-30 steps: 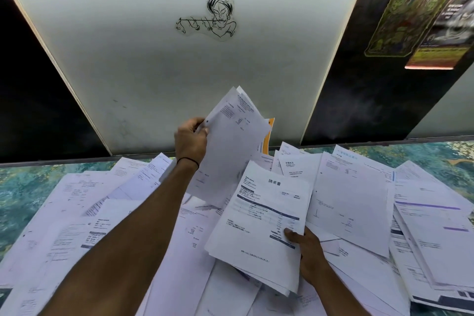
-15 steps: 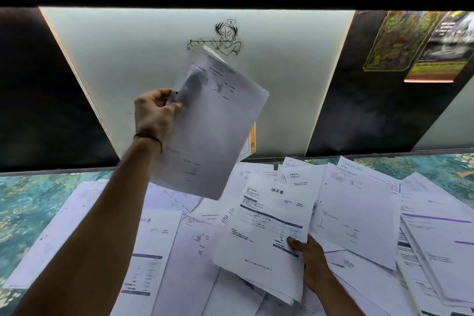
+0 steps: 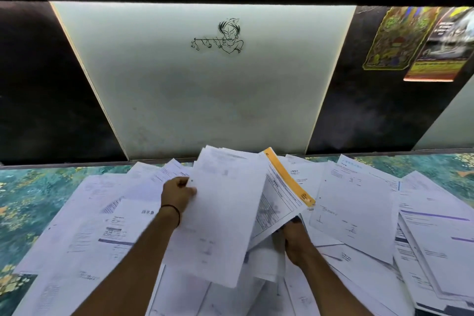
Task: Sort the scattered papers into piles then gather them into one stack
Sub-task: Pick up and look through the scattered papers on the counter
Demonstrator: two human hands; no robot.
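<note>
Head view from my remote seat: at far left the teal patterned tabletop (image 3: pixel 23 202) shows beside the scattered papers (image 3: pixel 84 246), which overlap all the way across to the right edge. Among them on the left lies a sheet with a dark bar (image 3: pixel 120 223) near its lower edge. Behind the table I see a white wall panel (image 3: pixel 195 100) between black panels, carrying a line drawing (image 3: pixel 225 36) of a figure with a flute. Posters (image 3: pixel 395 38) hang at upper right. On the right side of the table the purple-lined sheets (image 3: pixel 436 238) lie in a loose pile.

What blocks my view is the lifted sheet (image 3: pixel 225 218), held tilted above the middle of the spread. It covers the papers beneath and part of the orange-edged paper (image 3: pixel 289 182) just behind it to the right.

The left hand (image 3: pixel 177 194) reaches in from lower left, with a dark wrist band (image 3: pixel 173 211) on the forearm. Its fingers curl behind the lifted sheet's left edge with the thumb pressed on the front, pinching it. The right hand (image 3: pixel 295 241) comes up from lower right, its back toward me, and goes under the raised orange-edged paper. Its fingers are hidden there, so I cannot tell whether they grip anything.
</note>
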